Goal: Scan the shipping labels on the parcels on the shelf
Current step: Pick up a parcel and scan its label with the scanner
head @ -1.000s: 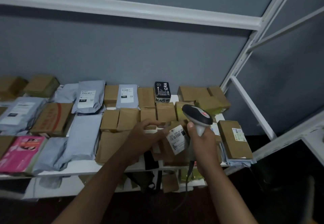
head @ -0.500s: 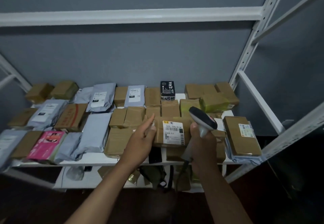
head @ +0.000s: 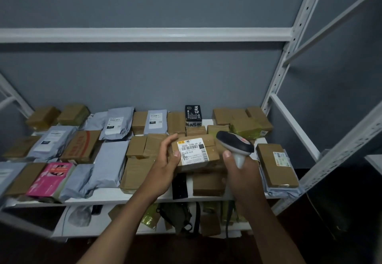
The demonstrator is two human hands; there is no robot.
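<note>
While my left hand is cupping the left end of a brown parcel, its fingers are curling over the top edge and the thumb is pressing the front just beside the white shipping label, which is facing me. That parcel is sitting atop other boxes near the middle of the shelf. To its right, my right hand is gripping the scanner by its handle, fingers wrapped tight, head tilting toward the label.

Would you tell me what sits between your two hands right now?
In the head view, the labelled brown cardboard parcel lies between left hand and right hand.
</note>
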